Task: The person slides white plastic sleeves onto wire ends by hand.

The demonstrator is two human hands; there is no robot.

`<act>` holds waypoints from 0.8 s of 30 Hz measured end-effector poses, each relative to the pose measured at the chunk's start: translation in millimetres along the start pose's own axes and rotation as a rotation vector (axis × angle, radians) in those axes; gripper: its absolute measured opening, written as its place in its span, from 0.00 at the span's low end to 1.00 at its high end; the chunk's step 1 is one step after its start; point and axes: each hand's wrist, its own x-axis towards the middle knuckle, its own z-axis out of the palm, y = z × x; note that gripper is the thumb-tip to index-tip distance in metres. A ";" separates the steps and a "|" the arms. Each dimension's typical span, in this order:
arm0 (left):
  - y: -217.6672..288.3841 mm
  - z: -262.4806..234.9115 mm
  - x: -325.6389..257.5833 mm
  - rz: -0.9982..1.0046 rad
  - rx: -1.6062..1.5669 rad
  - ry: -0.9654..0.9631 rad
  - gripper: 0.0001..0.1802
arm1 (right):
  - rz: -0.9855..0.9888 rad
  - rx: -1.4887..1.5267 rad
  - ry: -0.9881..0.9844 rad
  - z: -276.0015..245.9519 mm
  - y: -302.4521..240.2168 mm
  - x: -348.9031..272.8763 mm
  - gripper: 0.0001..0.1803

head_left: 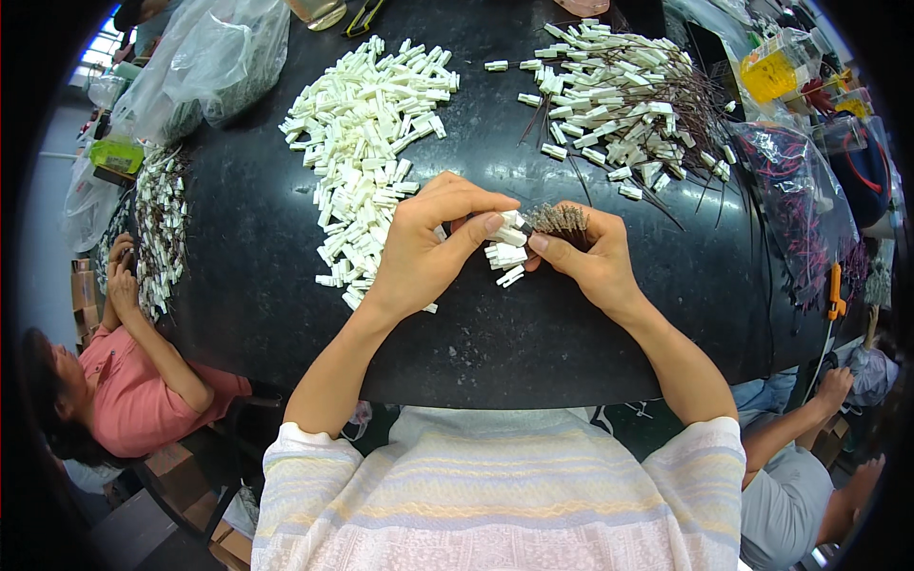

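Note:
My left hand (428,243) pinches a small white plastic housing (512,221) between thumb and forefinger. My right hand (586,252) grips a bundle of thin dark wires (557,219) with metal tips, touching the housing. A few more white housings (506,257) hang clustered between both hands, just above the black table (257,276). A heap of loose white housings (367,133) lies to the upper left of my left hand. A second heap of housings with dark wires attached (619,105) lies to the upper right.
Clear plastic bags (205,62) sit at the far left, and a bag of red-tipped wires (800,200) at the right. A person in a pink shirt (133,390) works at the left with another wired pile (162,224). Another person's arm (809,419) shows at lower right.

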 end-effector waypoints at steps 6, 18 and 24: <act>-1.4 -0.5 -0.1 -0.038 -0.045 -0.023 0.09 | -0.033 0.005 -0.015 -0.7 2.8 0.3 0.07; -2.8 -1.1 -1.6 0.067 0.088 -0.058 0.08 | -0.054 0.011 0.035 -2.2 3.2 0.1 0.04; -10.3 4.3 -2.8 0.117 0.048 -0.052 0.09 | -0.080 -0.089 0.037 3.2 3.8 -0.6 0.03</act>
